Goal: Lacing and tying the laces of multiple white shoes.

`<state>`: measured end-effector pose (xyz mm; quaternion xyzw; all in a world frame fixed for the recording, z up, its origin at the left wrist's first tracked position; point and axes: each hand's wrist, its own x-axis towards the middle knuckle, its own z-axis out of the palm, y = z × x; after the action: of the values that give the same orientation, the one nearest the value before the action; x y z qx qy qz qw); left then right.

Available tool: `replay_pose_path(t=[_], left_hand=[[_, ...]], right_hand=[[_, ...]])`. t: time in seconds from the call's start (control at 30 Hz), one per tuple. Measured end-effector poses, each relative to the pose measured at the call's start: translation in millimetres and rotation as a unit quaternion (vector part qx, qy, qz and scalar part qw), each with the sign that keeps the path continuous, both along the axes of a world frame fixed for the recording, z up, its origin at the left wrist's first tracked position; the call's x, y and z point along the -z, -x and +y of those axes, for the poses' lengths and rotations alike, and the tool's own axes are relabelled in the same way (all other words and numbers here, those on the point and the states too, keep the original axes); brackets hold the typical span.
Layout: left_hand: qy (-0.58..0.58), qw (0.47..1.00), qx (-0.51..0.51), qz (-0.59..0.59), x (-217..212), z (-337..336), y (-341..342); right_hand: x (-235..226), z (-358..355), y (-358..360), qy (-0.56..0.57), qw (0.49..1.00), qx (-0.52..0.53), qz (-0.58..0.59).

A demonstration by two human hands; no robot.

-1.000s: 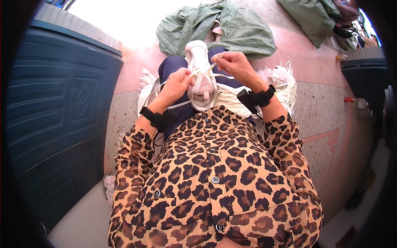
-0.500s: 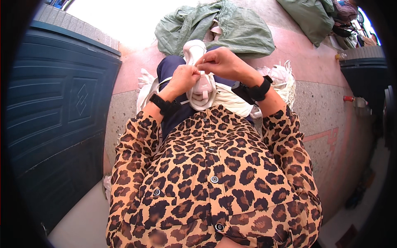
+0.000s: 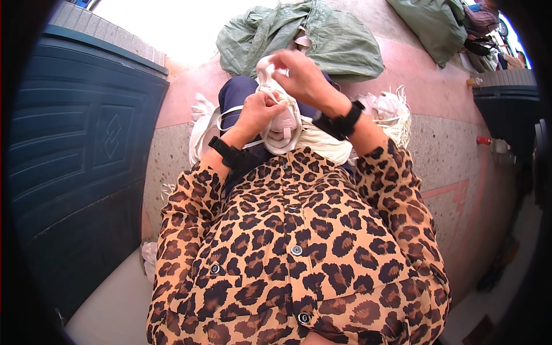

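A white shoe (image 3: 283, 144) with a pale pink tongue lies on my lap, its toe pointing away from me. My left hand (image 3: 261, 115) is closed in a pinch at the lacing, on a white shoelace (image 3: 265, 89). Over the front part of the shoe hovers my right hand (image 3: 303, 80), its fingers curled and smeared by motion; whether a lace end is between them cannot be made out. A loose white lace loop (image 3: 227, 113) hangs across my dark trouser leg, left of the shoe. To the right of the shoe, a bundle of cream laces (image 3: 328, 142) lies across my lap.
Ahead on the floor sits a large green woven sack (image 3: 339, 54), with another green sack (image 3: 431, 29) farther right. White shoes and laces (image 3: 394, 112) are heaped by my right knee, and more white items (image 3: 201, 123) lie by my left. A dark blue panelled door (image 3: 86, 132) stands at the left.
My right hand has moved away from the left one, forward and up over the shoe's toe. The left hand has stayed at the lacing, shifting slightly to the right.
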<state>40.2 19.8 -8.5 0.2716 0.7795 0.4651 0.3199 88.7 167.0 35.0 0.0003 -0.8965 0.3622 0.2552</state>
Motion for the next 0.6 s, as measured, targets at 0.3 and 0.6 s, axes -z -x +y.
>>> replay_pose_path(t=[0.3,0.6], left_hand=[[0.004,0.999,-0.052,-0.004,25,7,2],[-0.008,0.996,-0.068,-0.060,17,7,-2]], right_hand=[[46,-7,-54,0.086,0.980,0.068,-0.164],[55,-9,-46,0.063,0.988,0.035,-0.140]])
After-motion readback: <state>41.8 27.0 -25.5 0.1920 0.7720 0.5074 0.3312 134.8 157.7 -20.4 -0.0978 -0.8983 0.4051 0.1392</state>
